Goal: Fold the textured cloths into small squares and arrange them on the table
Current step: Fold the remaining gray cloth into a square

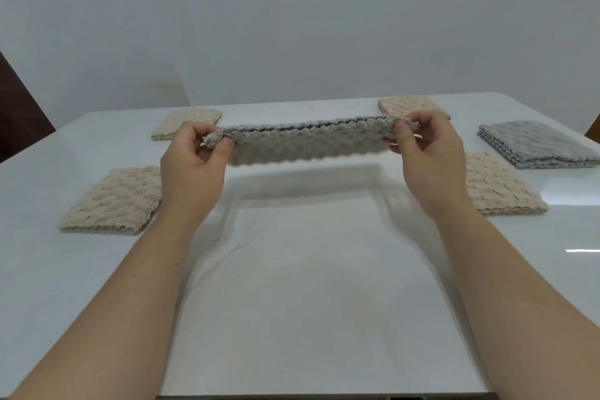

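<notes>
Item in hand: grey textured cloth (308, 143), folded to a long strip, held taut above the tabletop (324, 286). My left hand (194, 166) and right hand (428, 159) each pinch one end. Step: mid-fold. Next, I judge: bring ends together, then set down among the folded squares.

Prob. home dining rm: glossy white counter (308, 302), plain pale wall (292, 10) behind, dark chair back (16, 114) at counter's left edge.
</notes>
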{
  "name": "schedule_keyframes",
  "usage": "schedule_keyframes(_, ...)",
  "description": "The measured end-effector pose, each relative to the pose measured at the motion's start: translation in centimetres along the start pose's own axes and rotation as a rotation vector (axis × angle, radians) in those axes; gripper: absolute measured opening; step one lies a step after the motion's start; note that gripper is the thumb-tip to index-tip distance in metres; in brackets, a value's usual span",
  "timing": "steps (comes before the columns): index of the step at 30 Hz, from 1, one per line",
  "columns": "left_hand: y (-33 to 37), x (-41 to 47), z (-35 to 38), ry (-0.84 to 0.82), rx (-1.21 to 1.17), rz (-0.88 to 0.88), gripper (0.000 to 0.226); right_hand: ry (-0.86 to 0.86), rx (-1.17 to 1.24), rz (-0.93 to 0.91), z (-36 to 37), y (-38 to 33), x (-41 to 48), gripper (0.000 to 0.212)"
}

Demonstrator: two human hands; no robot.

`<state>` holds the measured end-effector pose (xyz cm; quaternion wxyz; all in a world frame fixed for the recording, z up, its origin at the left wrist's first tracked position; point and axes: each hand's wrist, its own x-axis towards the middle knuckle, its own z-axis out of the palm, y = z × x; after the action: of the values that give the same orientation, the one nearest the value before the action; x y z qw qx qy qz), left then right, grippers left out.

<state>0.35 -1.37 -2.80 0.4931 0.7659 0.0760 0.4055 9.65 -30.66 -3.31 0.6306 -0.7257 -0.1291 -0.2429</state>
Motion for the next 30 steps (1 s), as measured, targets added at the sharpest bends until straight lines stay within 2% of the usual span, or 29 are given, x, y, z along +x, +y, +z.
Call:
schedule_keyframes(3,0.4,-0.2,0.0,-0.055,-0.031,0.028,0.028,0.013,0.009,-0.028,-0.1,-0.6,-0.4,0.011)
schedule_keyframes(5,0.1,-0.2,0.1,-0.121,0.090,-0.008,0.030,0.006,-0.076,0.008,-0.1,-0.6,-0.4,0.009)
schedule_keyframes(7,-0.4,-0.1,0.1,-0.200,0.263,-0.058,0.028,-0.070,-0.267,0.065,-0.1,-0.2,-0.5,0.006)
schedule_keyframes(11,-1.1,-0.3,0.1,-0.422,0.514,-0.065,0.025,-0.215,-0.493,0.122,0.3,0.3,-1.1,0.015)
schedule_keyframes(15,-1.6,-0.2,-0.2,-0.529,0.591,0.026,0.049,-0.254,-0.543,0.144,0.2,0.4,-1.1,0.019)
schedule_keyframes(17,-1.8,0.0,-0.1,-0.518,0.593,0.077,0.045,-0.263,-0.539,0.153,0.1,0.5,-1.1,0.020)
schedule_keyframes(20,-1.8,0.1,0.1,-0.377,0.527,0.169,0.025,-0.232,-0.486,0.161,0.3,0.3,-1.2,0.020)
schedule_keyframes(24,-1.5,0.1,0.2,-0.242,0.389,0.194,0.021,-0.119,-0.373,0.095,0.4,-0.1,-1.0,0.018)
schedule_keyframes(26,-1.5,0.2,0.1,-0.260,0.409,0.183,0.019,-0.127,-0.387,0.098,0.3,-0.1,-1.0,0.018)
schedule_keyframes(30,-1.3,0.0,-0.3,-0.468,0.569,0.095,0.016,-0.269,-0.506,0.149,0.2,0.2,-1.2,0.024)
